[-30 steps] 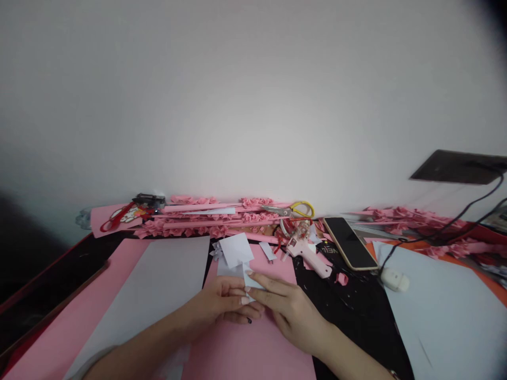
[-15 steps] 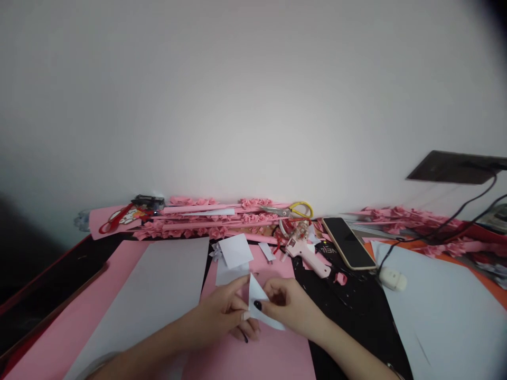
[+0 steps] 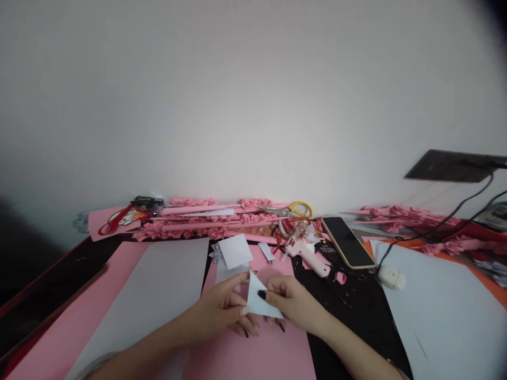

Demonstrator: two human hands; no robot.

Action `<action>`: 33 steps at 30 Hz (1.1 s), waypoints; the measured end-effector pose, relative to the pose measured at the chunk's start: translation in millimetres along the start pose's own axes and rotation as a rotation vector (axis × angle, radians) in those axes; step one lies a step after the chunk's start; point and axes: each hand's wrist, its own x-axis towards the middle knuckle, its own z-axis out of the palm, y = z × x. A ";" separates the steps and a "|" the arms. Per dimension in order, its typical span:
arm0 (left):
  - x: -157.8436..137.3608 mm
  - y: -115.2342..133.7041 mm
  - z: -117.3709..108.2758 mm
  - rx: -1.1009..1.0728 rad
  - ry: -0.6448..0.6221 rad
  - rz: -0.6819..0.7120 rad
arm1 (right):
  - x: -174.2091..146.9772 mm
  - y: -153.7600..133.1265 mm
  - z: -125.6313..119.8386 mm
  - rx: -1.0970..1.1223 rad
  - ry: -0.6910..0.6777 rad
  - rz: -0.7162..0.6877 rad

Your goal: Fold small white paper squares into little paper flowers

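Observation:
A small white sheet of paper folded into a triangle (image 3: 258, 305) is held between my hands, above a pink sheet (image 3: 253, 353). My left hand (image 3: 224, 306) grips its left edge, with the index finger at the top corner and the thumb at the lower left. On the right side, my right hand (image 3: 291, 301) pinches it, the dark-nailed thumb lying on its face and the other fingers mostly hidden behind. Just beyond my left hand lie white paper squares (image 3: 236, 250), with a folded paper flower (image 3: 216, 253) beside them.
A pink glue gun (image 3: 309, 256), a phone (image 3: 348, 243) and a white earphone case (image 3: 392, 277) lie to the right. Yellow-handled scissors (image 3: 295, 210) rest on pink paper flower stems (image 3: 194, 227) along the wall. Large white sheets (image 3: 158, 285) flank the middle.
My right thumb has shifted slightly up on the folded paper, and more of its face shows. My right hand's fingertips now appear beneath its lower edge. My left hand has barely moved.

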 end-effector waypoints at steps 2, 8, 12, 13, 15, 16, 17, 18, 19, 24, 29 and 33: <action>0.2 0.0 -2.0 -0.015 0.003 0.017 | -0.3 -0.6 0.0 -0.002 0.028 -0.037; 1.2 3.9 -3.7 -0.035 0.036 0.028 | -0.7 7.5 2.7 -0.148 0.117 -0.012; 2.3 6.1 -4.0 -0.045 0.098 0.024 | 0.5 8.8 1.0 -0.110 0.114 -0.016; 2.5 6.5 -4.1 -0.042 0.125 0.028 | 0.7 8.2 -0.2 -0.089 0.098 -0.025; 2.7 7.2 -4.4 -0.035 0.177 0.040 | 1.0 7.4 -2.7 -0.068 0.084 -0.043; 2.7 7.6 -4.7 -0.029 0.197 0.045 | 1.1 7.4 -4.0 -0.075 0.087 -0.049; 2.8 8.0 -5.1 -0.024 0.209 0.049 | 1.3 7.8 -5.2 -0.091 0.089 -0.051; 2.9 8.4 -5.6 -0.021 0.217 0.052 | 1.4 8.3 -6.2 -0.110 0.084 -0.049; 3.0 8.5 -6.1 -0.017 0.220 0.054 | 1.5 8.7 -7.0 -0.123 0.073 -0.043; 2.3 4.3 -3.7 0.036 0.116 0.052 | 0.5 5.6 -7.7 -0.071 0.006 -0.020; -0.1 -3.7 7.3 0.116 0.047 0.029 | -1.9 4.3 -6.4 -0.083 0.014 -0.078; -0.6 -5.0 8.8 0.141 0.031 0.039 | -2.0 6.7 -6.5 -0.081 -0.031 -0.026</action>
